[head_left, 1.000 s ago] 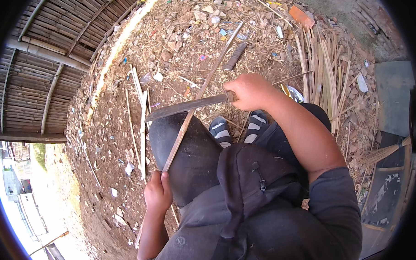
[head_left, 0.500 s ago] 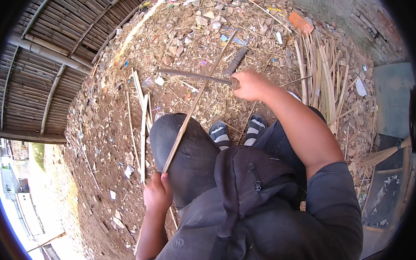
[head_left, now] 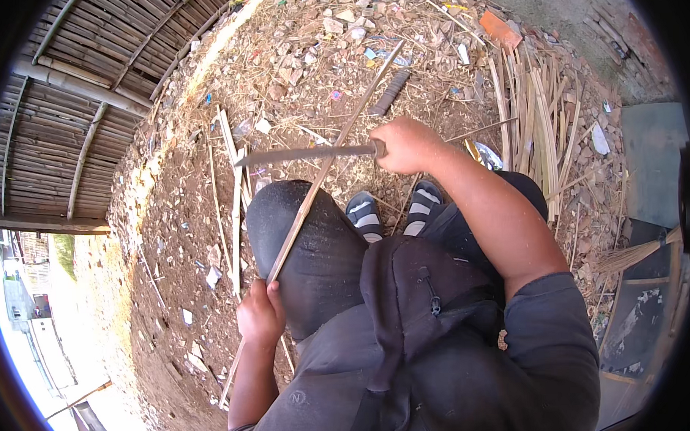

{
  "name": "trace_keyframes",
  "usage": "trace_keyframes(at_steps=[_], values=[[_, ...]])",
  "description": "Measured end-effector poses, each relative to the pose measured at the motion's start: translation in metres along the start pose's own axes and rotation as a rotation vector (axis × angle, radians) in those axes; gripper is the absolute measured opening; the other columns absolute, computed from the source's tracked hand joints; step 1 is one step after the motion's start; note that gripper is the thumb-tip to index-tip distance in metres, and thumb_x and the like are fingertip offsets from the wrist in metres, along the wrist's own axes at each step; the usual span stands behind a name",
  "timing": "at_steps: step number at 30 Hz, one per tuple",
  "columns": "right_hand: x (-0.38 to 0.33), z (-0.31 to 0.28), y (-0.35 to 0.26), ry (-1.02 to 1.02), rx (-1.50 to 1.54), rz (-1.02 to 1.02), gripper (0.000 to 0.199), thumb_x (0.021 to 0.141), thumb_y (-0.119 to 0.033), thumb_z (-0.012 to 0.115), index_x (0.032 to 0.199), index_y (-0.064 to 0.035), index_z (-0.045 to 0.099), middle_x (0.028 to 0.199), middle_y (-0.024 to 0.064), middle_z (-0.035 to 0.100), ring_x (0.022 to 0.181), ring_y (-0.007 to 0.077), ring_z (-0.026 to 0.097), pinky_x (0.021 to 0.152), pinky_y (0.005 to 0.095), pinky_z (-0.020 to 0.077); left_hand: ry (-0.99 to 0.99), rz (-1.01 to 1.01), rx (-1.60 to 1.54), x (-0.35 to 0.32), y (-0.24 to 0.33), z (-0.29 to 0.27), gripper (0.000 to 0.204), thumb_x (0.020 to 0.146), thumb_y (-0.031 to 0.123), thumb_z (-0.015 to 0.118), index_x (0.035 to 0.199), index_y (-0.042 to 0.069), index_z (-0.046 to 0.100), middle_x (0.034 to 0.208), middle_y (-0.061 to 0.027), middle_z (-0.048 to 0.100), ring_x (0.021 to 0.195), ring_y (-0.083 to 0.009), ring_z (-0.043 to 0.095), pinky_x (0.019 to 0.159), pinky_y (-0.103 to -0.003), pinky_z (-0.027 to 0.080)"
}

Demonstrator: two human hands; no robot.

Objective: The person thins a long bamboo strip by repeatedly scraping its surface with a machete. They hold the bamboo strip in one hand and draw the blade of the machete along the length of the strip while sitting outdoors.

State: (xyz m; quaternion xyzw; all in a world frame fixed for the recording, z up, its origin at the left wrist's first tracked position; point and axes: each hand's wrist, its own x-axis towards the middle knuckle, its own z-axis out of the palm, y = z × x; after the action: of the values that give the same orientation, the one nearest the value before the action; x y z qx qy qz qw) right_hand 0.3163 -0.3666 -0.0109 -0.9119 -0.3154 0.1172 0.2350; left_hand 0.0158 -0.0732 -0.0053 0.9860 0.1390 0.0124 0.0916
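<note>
My left hand (head_left: 261,313) is closed round the lower part of a long bamboo strip (head_left: 302,211), which slants up and away to the right past my knee. In my right hand (head_left: 411,145) is the handle of a machete with a long dark blade (head_left: 297,155). The blade points left and lies across the strip just beyond my knee; whether it rests above or cuts in I cannot tell. Past my right hand, a dark, ribbed, stick-like piece (head_left: 391,93) lies on the ground. My fingertips round the machete's handle are partly hidden.
Split bamboo strips (head_left: 541,125) lie in a pile to the right, and a few more strips (head_left: 232,197) lie left of my knee. Stones and litter cover the dirt ground (head_left: 173,313). A bamboo wall (head_left: 75,111) stands at the left, and a straw broom (head_left: 639,255) is at the right.
The machete has come nearer to me along the strip, and its blade now lies more level, with the tip lower. My left hand has hardly moved.
</note>
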Motion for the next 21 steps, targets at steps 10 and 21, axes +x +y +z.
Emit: trace_keyframes(at_steps=[10,21], values=[[0.001,-0.010,0.002,-0.028,0.010,0.152,0.024,0.078,-0.019,0.065,0.099,-0.0101,0.070,0.093,0.0170,0.072,0.094,0.0361,0.069,0.082,0.0468,0.0558,-0.002,-0.009,0.032,0.010,0.001,-0.003,0.038,0.103,0.039,0.048,0.084,0.006,0.052,0.069,-0.0214,0.062,0.063,-0.0446,0.064,0.056,-0.055,0.050],[-0.008,-0.014,0.001,0.004,0.048,0.189,0.023,0.076,-0.022,0.068,0.094,-0.0067,0.070,0.092,0.0194,0.071,0.092,0.0388,0.069,0.081,0.0475,0.0552,-0.105,0.007,0.028,0.013,-0.006,-0.011,0.041,0.105,0.042,0.042,0.091,0.005,0.053,0.074,-0.0235,0.065,0.069,-0.0476,0.064,0.061,-0.058,0.050]])
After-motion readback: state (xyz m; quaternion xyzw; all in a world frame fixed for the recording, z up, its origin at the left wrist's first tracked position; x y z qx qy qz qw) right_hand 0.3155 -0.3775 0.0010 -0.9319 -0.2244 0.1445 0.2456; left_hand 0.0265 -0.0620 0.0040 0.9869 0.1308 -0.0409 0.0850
